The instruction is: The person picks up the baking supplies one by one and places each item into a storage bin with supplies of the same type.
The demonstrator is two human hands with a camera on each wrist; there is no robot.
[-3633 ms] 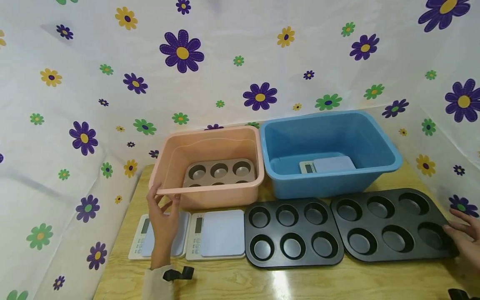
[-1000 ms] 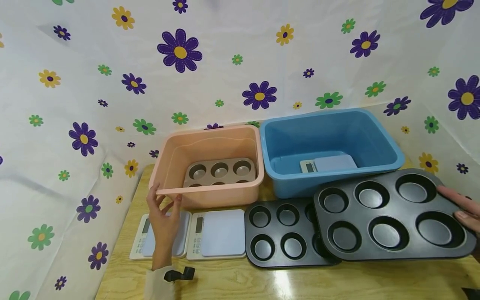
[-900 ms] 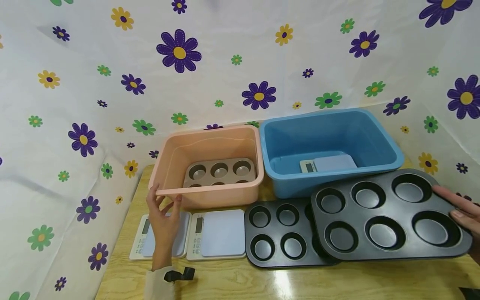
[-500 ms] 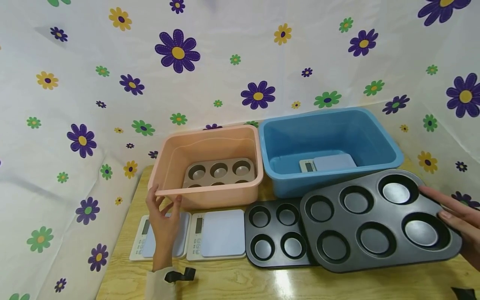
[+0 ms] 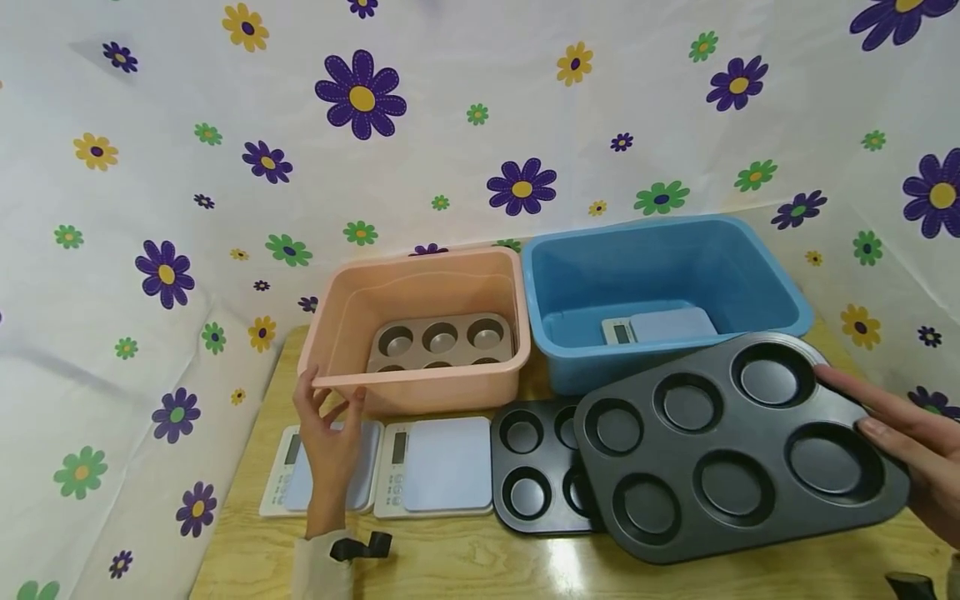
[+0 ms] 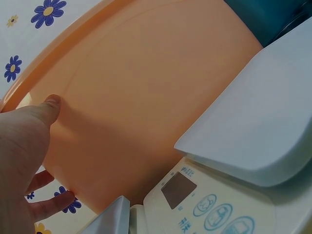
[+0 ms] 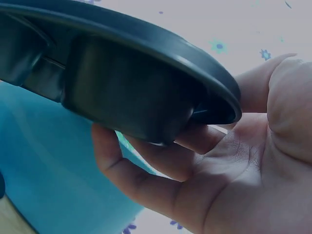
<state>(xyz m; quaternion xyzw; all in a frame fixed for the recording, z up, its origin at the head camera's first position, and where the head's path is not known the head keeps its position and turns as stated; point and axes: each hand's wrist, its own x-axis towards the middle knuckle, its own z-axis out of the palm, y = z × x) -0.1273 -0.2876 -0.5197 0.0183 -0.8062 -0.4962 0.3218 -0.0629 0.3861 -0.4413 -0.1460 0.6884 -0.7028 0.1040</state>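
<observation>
flower-printed sheeting (image 5: 442, 100) backs the wooden table (image 5: 480, 558); the right hand (image 5: 926, 454) grips a dark muffin tray (image 5: 750, 433) by one end, partly over a second tray (image 5: 549, 462); so lopsided a hold could let it dip and scrape; the left hand (image 5: 332, 450) grips the corner of the pink bin (image 5: 427, 377)

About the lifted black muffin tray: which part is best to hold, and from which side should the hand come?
Probably the black muffin tray is best taken by its right-end rim, coming from the right. The rim overhangs, giving the thumb a lip, and a cup sticks out below for fingers to support. The right hand holds there.
</observation>
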